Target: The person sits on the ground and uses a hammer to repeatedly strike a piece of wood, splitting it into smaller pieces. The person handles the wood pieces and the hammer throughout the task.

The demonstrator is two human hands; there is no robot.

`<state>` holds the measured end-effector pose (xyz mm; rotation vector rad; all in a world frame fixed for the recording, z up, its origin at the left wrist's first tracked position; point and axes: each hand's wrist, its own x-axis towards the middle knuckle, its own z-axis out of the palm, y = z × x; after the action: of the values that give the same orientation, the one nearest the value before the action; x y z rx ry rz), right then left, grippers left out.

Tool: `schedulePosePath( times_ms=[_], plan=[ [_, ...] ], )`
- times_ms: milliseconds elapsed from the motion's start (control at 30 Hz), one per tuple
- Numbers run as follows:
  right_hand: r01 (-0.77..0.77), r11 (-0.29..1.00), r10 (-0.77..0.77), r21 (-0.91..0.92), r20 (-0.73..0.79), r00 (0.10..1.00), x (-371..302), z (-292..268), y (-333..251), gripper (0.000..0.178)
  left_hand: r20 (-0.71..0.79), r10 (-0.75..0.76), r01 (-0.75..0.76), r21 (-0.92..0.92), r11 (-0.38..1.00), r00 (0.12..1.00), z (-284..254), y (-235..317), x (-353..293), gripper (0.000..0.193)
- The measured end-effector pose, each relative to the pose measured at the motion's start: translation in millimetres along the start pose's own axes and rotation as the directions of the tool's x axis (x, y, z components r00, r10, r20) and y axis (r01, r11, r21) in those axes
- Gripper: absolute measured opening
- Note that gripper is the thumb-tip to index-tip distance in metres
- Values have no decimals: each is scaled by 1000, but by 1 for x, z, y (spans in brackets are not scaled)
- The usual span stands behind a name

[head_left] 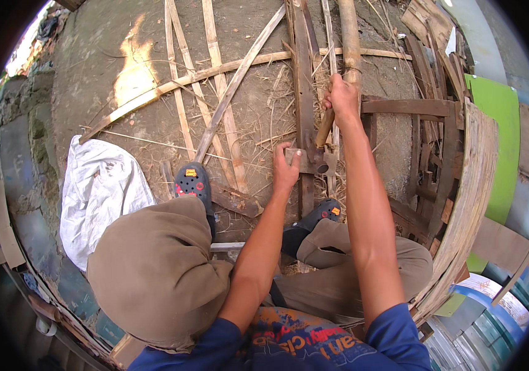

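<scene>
My right hand (342, 98) is wrapped round the wooden handle of a hammer (324, 130). The hammer's dark, round-faced head (321, 166) is low, close to my left hand. My left hand (286, 168) pinches a small flat wood block (302, 161) between thumb and fingers. This block rests against a long dark wooden beam (304, 93) that runs away from me between my feet. Beside the beam lies a thin pale strip (332, 37), partly hidden by my right hand.
Bamboo slats (217, 62) and a curved bamboo strip (153, 94) lie across the dirt floor. A thick bamboo pole (350, 37) is beyond my right hand. A white sack (100, 191) lies left; a wooden frame (409, 107) and stacked scrap wood stand right. My shoes (193, 182) flank the work.
</scene>
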<state>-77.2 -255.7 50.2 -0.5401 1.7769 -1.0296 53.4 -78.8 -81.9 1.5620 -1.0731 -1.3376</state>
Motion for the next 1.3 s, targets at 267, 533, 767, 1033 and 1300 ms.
schedulePosePath(
  times_ms=[267,533,767,1033,1300],
  plan=[
    [130,990,-127,56,-61,990,-23,-14,-1,32,323,-260,255,61,965,910,-26,9,5,72],
    [20,1000,-20,23,-29,999,-4,-2,0,29,437,-256,338,-118,934,862,-34,13,12,69],
    [172,972,-153,160,-122,981,-19,4,29,32,237,-315,340,-68,938,919,-41,-10,-1,82],
    [8,994,-24,-108,-145,989,-37,17,50,36,301,-403,424,-6,906,864,-54,-33,-9,72],
    [-96,988,78,-119,-150,986,-59,-4,87,31,421,-450,359,280,890,788,-108,14,-45,59]
  ],
)
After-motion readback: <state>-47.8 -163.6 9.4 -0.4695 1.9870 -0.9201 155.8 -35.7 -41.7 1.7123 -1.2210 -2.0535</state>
